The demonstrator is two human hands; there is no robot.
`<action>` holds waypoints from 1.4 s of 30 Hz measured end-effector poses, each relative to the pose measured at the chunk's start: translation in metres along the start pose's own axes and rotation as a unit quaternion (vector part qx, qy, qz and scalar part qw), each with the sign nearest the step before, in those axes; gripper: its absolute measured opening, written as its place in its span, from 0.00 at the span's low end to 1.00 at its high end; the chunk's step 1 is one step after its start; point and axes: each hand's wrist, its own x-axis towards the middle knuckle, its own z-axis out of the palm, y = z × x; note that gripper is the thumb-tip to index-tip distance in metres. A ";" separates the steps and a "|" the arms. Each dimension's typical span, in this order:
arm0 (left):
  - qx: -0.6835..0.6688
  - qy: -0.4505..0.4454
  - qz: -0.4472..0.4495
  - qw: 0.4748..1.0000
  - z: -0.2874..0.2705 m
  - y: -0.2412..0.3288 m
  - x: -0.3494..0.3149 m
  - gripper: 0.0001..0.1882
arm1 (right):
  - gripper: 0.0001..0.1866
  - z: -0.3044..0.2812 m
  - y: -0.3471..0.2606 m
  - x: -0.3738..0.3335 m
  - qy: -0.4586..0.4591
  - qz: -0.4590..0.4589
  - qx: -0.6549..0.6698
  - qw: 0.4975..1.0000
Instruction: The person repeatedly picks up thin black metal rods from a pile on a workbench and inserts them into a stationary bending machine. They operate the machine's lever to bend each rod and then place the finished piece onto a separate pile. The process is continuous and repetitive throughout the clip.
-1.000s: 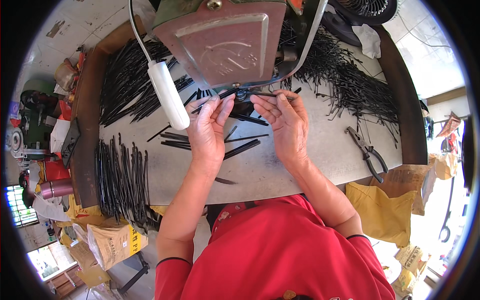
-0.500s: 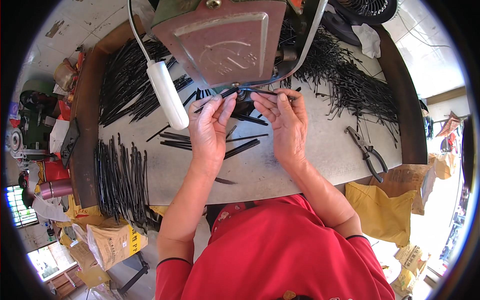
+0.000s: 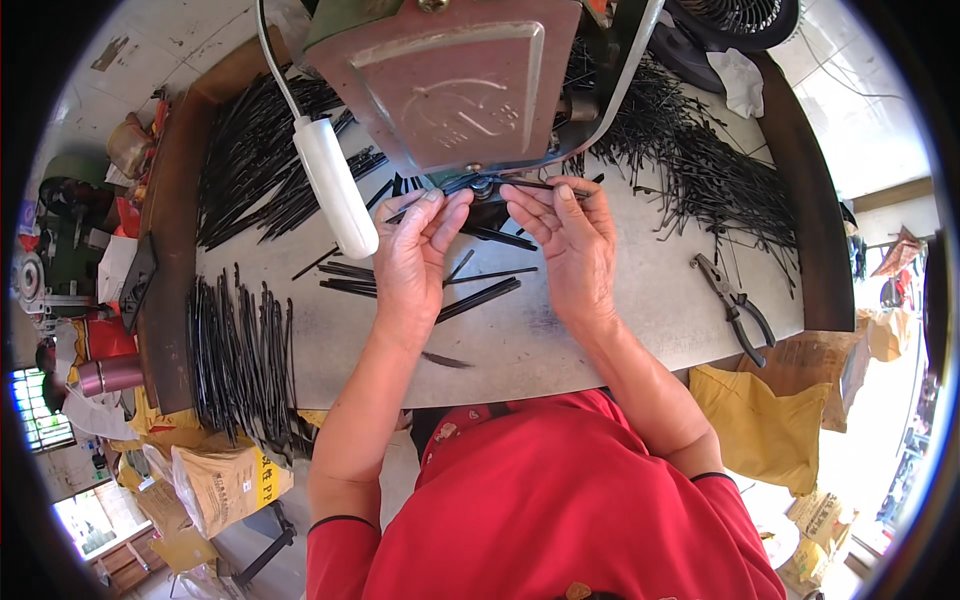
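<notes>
My left hand (image 3: 412, 245) pinches a slim black strip (image 3: 400, 214) between thumb and fingers, just below the machine head (image 3: 450, 95) with its reddish metal cover. Opposite it, my right hand (image 3: 568, 240) is closed on a thin black rod (image 3: 535, 184). The inner ends of both pieces meet near the small round metal part (image 3: 482, 186) under the head; whether they are joined there I cannot tell. Several loose black strips (image 3: 480, 300) lie on the grey tabletop (image 3: 600, 350) below and between my hands.
A white lamp tube (image 3: 335, 190) hangs beside my left hand. Black rods are piled at back left (image 3: 260, 160), near left (image 3: 240, 350) and back right (image 3: 700, 170). Pliers (image 3: 735, 308) lie at right. Raised brown edges (image 3: 170, 260) bound the table; a fan (image 3: 735, 20) stands behind.
My left hand and forearm have shifted slightly left, still holding the strip. My right hand stays almost in place with its rod.
</notes>
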 end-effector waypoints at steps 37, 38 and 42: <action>0.047 0.026 -0.018 0.998 0.009 0.007 0.004 0.08 | 0.09 -0.001 -0.003 0.006 0.020 0.027 -0.009 0.999; 0.050 0.021 -0.027 0.998 0.003 0.009 0.007 0.06 | 0.09 0.001 -0.003 0.004 0.016 0.025 -0.018 0.999; 0.095 0.022 -0.014 0.995 0.005 0.012 0.004 0.04 | 0.09 -0.002 -0.008 0.008 0.009 0.049 -0.042 0.998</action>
